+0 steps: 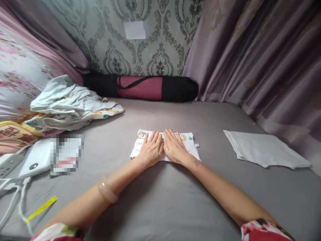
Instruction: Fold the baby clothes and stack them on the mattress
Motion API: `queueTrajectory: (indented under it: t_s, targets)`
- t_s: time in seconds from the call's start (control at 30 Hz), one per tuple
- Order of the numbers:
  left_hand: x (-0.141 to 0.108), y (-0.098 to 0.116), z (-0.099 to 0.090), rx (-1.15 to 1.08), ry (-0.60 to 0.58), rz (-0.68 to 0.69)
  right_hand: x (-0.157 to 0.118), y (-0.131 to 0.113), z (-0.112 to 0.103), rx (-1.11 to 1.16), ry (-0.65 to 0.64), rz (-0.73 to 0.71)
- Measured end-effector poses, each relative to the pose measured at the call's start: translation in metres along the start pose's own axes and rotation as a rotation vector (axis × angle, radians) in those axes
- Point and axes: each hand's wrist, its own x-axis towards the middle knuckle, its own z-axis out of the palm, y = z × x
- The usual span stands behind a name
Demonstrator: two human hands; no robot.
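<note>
A folded white cloth garment (190,147) with small coloured prints lies on the grey bed sheet in front of me. A small tag sticks out at its right edge. My left hand (151,149) presses flat on its left half, fingers together and stretched out. Beside it, almost touching, my right hand (174,147) lies flat on the right half with its fingers extended. Both palms face down, and the hands cover the middle of the garment. Nothing is gripped in either hand.
A folded white cloth (263,149) lies at right. Crumpled clothes (67,103) are heaped at left, near a white power bank (37,157), cables (22,194) and a yellow strip (41,209). A black and maroon long bag (140,87) rests along the wall.
</note>
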Motion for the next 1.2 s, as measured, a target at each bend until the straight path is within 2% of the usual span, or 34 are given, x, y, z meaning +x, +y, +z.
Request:
queueTrajectory:
  t_s: [0.2, 0.4, 0.5, 0.6, 0.73, 0.9, 1.0, 1.2]
  targets:
    - [-0.006, -0.001, 0.022, -0.008, 0.005, -0.002, -0.002, -0.006, 0.019, -0.040, 0.031, -0.012]
    - [-0.002, -0.005, 0.009, -0.051, -0.055, -0.012, -0.004, 0.000, 0.008, -0.025, -0.002, -0.012]
    - [-0.002, -0.015, 0.004, -0.053, -0.025, -0.048, -0.010, 0.009, 0.003, -0.062, 0.039, 0.007]
    - [-0.004, -0.024, 0.009, -0.022, 0.003, -0.080, -0.015, 0.016, 0.004, -0.084, 0.016, 0.031]
    - [-0.005, -0.024, 0.016, -0.008, -0.012, -0.088, -0.015, 0.016, 0.007, -0.084, -0.008, 0.051]
    - [-0.004, -0.026, 0.006, -0.018, -0.064, -0.090, -0.016, 0.018, -0.001, -0.050, -0.049, 0.040]
    - [-0.004, -0.035, 0.000, -0.012, -0.048, -0.127, -0.020, 0.028, -0.006, -0.060, -0.003, 0.057]
    - [-0.005, -0.050, 0.011, -0.029, -0.088, -0.185, -0.026, 0.040, 0.001, -0.070, -0.035, 0.122]
